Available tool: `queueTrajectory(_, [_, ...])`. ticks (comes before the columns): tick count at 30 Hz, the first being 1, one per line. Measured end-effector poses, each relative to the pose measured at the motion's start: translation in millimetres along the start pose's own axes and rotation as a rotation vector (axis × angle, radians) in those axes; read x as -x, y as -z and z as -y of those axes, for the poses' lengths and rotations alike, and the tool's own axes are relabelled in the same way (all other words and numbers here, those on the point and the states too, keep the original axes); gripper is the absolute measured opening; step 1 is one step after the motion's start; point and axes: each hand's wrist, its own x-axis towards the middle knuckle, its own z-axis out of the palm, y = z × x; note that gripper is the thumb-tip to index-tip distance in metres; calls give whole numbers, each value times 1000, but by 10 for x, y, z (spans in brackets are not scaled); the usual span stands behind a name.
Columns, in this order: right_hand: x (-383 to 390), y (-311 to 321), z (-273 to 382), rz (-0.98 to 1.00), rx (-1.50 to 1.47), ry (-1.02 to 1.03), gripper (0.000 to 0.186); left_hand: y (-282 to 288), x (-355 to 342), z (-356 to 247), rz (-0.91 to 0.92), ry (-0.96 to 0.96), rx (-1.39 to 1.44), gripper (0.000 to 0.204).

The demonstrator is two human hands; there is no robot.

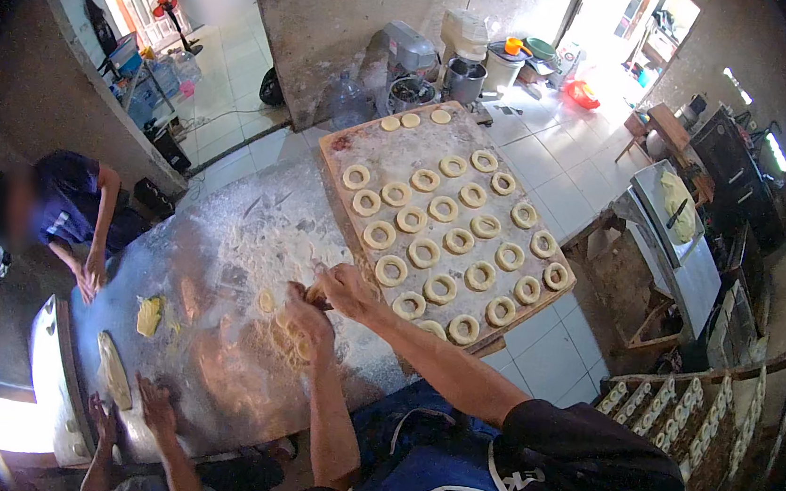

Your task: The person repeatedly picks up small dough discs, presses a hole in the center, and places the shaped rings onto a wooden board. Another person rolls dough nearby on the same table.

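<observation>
Wears black short-sleeved T-shirt [604, 465], white print [522, 481] probably lettering; white-piped blue apron [434, 462]. Left hand [310, 325], right hand [347, 290] bare.

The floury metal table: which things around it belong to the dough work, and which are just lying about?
Seem part of the work:
- right hand and left hand, close together
- dough rings
- board beneath them
- metal table

Seem just lying about:
- red fan
- red plastic bag
- black bundle

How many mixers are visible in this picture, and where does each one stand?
2: a grey mixer and, to its right, a cream mixer, both beyond the board, near the wall.
</observation>
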Motion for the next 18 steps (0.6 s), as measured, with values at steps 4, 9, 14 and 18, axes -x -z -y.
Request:
queueTrajectory(4, [-219, 242, -92, 116, 392, -164, 67, -316, -129, 199, 51, -113, 91, 39])
queueTrajectory(9, [-501, 655, -94, 63, 143, -88, 58, -671, -356, 284, 241, -201, -346, 36])
queueTrajectory(14, [-900, 1116, -106, 47, 173, 64, 58, -1308, -690, 568, -73, 173, 230, 35])
queueTrajectory(18, [-1225, 1520, -247, -44, 255, 106, 60, -1633, -932, 825, 191, -311, -680, 30])
